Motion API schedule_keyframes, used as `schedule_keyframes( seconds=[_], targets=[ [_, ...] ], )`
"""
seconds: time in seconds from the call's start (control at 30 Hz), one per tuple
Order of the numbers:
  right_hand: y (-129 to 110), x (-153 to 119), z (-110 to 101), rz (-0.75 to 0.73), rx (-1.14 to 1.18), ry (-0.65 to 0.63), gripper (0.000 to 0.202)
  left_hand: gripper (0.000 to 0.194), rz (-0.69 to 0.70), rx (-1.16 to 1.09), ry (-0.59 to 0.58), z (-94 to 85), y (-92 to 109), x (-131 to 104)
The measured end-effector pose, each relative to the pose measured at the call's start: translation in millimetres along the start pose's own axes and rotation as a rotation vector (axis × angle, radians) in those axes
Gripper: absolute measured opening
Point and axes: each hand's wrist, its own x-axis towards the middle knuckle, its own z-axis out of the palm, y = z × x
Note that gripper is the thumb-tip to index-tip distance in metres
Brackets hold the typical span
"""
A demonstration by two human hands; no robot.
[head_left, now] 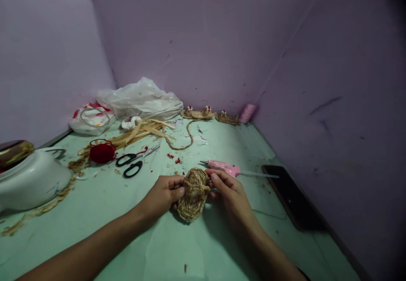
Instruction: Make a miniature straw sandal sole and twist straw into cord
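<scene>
A small slipper of coiled straw rope, with a braided strap across its upper part, is held up over the table. My left hand grips its left edge between thumb and fingers. At the strap's right end, my right hand is closed with thumb and fingertips pinching; a thin shiny bit shows there, too small to name. Just behind the right hand lies a pink glue gun, its red light lit and a glue stick in its back.
Black-handled scissors and a red yarn ball lie left, near a white pot. Farther back are straw strips, a plastic bag, more woven slippers and a pink roll. A phone lies right, beside the wall.
</scene>
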Motion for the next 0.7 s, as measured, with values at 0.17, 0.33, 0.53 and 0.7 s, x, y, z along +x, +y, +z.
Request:
schedule_keyframes(
  seconds=[0.17, 0.33, 0.53, 0.7],
  targets=[
    [2.1, 1.0, -2.4, -0.037, -0.052, -0.044, 0.025, 0.027, 0.191, 0.234, 0.072, 4.1, 3.0, -11.5],
    [1.6, 0.8, -2.6, -0.005, -0.047, -0.059, 0.022, 0.027, 0.230, 0.262, 0.108, 4.0, 2.2, -15.4],
    [-2.0, 1.0, -0.1, 0.060, 0.056, 0.010, 0.026, 0.029, -0.057, -0.139, 0.121, 1.5, -1.5, -5.0],
    [-4.0, -1.3, 1.1, 0.108, 0.067, -0.022, 0.029, 0.024, -0.107, -0.202, 0.168, 1.5, 1.2, -3.7]
  ],
)
